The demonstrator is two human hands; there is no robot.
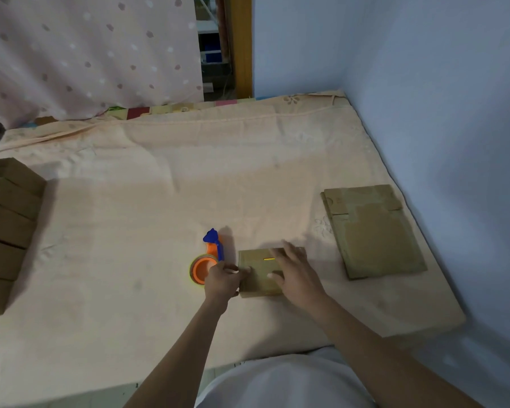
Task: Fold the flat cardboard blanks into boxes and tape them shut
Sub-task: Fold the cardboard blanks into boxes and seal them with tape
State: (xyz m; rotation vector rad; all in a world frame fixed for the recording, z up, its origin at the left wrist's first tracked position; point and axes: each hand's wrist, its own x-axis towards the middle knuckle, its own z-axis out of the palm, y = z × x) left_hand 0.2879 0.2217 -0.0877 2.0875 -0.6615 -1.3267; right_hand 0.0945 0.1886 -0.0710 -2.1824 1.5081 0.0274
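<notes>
Left hand (222, 280): grips the left edge of the small cardboard box (258, 275), fingers curled round its side.
Right hand (296, 270): lies flat on the box top, fingers spread and straight, pressing down.
Box: on the peach bed sheet (159, 187), between the two hands.
Tape dispenser (207, 257): orange and blue, just left of the left hand.
Flat blanks (374, 231): stacked to the right, near the blue wall (439, 83).
Finished boxes (6, 228): piled at the far left edge.
</notes>
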